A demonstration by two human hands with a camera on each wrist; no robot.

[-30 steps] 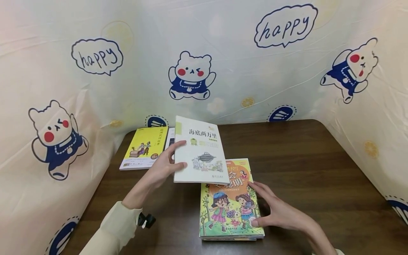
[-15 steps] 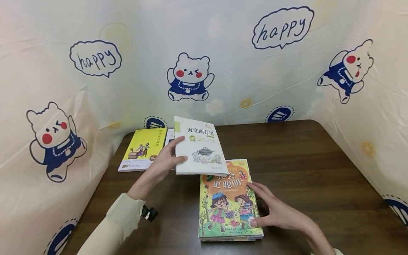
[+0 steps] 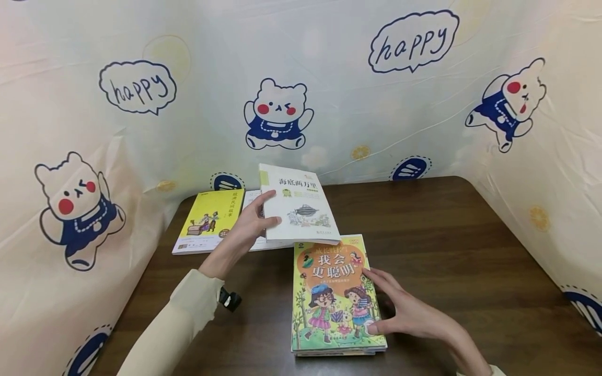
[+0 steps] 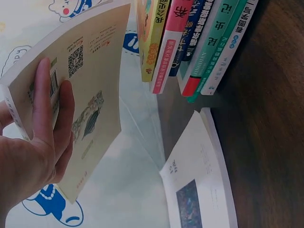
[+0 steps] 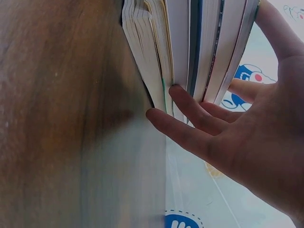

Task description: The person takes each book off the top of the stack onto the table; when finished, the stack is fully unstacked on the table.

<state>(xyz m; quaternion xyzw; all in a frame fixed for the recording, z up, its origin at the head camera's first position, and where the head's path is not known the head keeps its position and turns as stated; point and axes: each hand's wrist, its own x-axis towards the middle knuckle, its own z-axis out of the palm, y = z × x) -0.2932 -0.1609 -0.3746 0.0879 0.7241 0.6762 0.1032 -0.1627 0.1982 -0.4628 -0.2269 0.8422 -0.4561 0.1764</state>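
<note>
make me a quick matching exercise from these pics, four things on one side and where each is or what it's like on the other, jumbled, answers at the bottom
Things
1. left hand
2. right hand
3. yellow book
4. book stack

Places and states
A. near the table's back left corner
B. topped by a cover with two cartoon children
C. gripping a white book
D. at the stack's right side

Right pairs: 1-C, 2-D, 3-A, 4-B

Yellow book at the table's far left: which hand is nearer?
Left: the left hand is raised just right of the yellow book; the right hand is farther, touching the book stack.
</note>
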